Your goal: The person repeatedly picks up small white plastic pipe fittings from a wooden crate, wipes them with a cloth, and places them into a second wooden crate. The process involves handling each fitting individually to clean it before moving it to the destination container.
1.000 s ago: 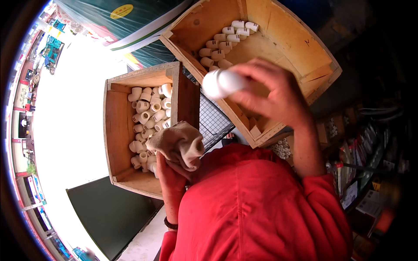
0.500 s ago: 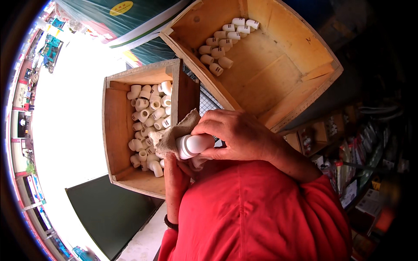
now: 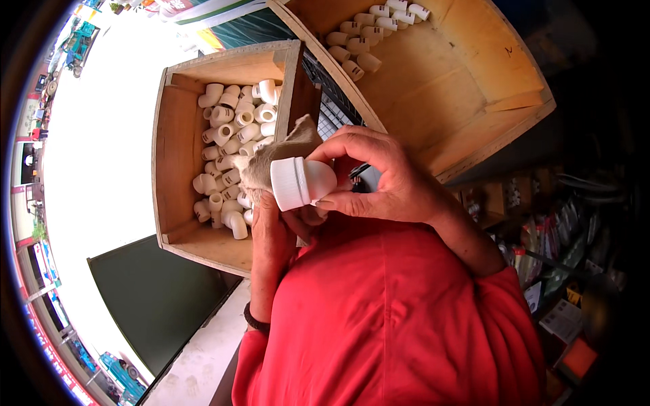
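Half a second ago the ribbed collar of our white pipe elbow (image 3: 291,184) was partly tucked into the beige cloth (image 3: 294,143); now it shows whole, in front of the cloth. Our right hand (image 3: 389,177) pinches the elbow, and our left hand (image 3: 272,230) grasps the cloth. The cloth hides part of the smaller wooden box (image 3: 177,149), which holds jumbled elbows (image 3: 233,115). Beyond, the larger wooden box (image 3: 440,84) holds rowed elbows (image 3: 374,32).
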